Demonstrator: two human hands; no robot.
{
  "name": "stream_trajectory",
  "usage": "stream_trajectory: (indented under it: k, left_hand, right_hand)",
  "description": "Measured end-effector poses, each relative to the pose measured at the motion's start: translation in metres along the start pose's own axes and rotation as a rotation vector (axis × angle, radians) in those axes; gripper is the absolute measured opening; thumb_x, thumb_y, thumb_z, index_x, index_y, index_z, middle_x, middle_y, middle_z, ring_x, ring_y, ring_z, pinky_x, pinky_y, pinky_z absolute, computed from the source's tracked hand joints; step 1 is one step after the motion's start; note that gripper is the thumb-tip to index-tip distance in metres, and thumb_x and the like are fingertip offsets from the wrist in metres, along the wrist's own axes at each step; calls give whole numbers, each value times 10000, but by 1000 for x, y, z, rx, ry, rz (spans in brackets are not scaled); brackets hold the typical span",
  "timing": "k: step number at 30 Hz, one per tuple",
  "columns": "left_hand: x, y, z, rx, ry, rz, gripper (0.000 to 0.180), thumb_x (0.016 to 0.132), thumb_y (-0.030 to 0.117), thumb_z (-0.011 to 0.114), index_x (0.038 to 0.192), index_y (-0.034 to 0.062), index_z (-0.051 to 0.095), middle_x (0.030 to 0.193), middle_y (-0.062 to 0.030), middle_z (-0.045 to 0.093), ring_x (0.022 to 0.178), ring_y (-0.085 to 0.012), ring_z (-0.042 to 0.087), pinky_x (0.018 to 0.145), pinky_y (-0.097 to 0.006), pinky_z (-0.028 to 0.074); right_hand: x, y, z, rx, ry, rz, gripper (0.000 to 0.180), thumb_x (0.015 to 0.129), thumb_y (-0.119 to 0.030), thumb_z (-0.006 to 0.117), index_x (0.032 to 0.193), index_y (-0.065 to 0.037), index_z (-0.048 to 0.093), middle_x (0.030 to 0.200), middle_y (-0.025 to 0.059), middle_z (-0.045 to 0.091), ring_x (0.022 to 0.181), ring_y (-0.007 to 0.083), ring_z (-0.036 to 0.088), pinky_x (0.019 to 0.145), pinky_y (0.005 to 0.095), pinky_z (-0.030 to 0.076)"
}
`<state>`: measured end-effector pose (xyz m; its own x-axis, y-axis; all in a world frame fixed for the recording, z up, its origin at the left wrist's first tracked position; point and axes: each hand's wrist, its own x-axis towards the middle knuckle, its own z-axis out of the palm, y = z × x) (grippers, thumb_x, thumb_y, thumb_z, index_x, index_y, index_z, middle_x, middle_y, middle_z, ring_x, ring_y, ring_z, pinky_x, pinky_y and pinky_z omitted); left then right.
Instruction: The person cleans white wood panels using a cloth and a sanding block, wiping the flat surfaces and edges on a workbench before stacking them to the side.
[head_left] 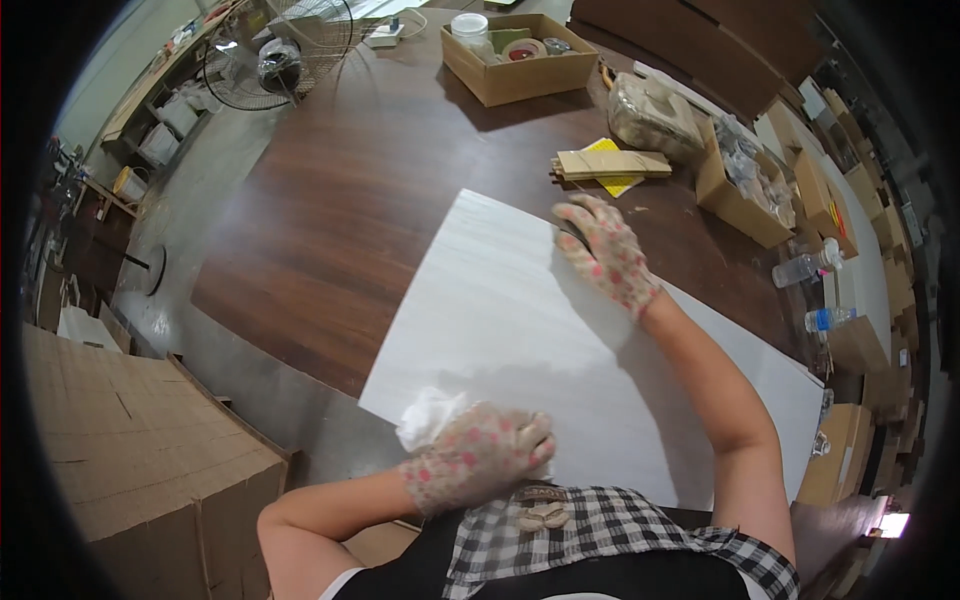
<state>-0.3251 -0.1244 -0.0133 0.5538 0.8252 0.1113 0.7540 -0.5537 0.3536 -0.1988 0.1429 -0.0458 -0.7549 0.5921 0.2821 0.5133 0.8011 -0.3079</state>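
Observation:
A large white board (520, 330) with faint grey streaks lies on the dark brown table in front of me. My left hand (485, 450), in a pink-dotted knit glove, is closed at the board's near edge. From beneath it a crumpled white cloth (430, 415) bulges out on the left; the palm side is hidden. Over the board's far right edge, my right hand (608, 252) wears a matching glove. Its fingers curl round a small dark thing, mostly covered, whose kind I cannot make out.
Beyond the board, the brown table (340, 220) holds an open cardboard box (520, 80) with tape rolls, cardboard strips (615, 164), a wrapped bundle (655, 115) and another box (740, 190). Plastic bottles (800, 268) stand at right. A fan (280, 65) is far left, large cardboard (150, 440) near left.

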Motion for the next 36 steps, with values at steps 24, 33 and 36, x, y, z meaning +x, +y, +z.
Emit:
stream_trajectory:
  k: [24,33,36]
  left_hand:
    - [24,-29,-21,-367,-101,-81,290,713,253,740,920,113,594,1030,-58,610,903,-258,616,692,-399,515]
    - [57,-101,-62,-216,191,-270,231,695,95,722,888,67,597,872,-121,613,839,-333,594,724,-425,489]
    - [98,-108,-54,-163,220,-151,246,693,81,741,889,57,594,897,-118,612,851,-335,593,738,-419,495]
  right_hand:
    - [-20,25,-8,-196,194,228,247,839,-264,623,1029,-106,638,1185,224,551,1050,373,561,877,480,491]
    - [-84,70,-44,-349,410,215,255,827,-269,632,1017,-104,674,998,176,640,1008,388,588,840,499,494]
    - [-156,115,-107,-526,190,677,282,891,-305,587,1093,-123,660,1053,151,631,1030,336,572,888,473,469]
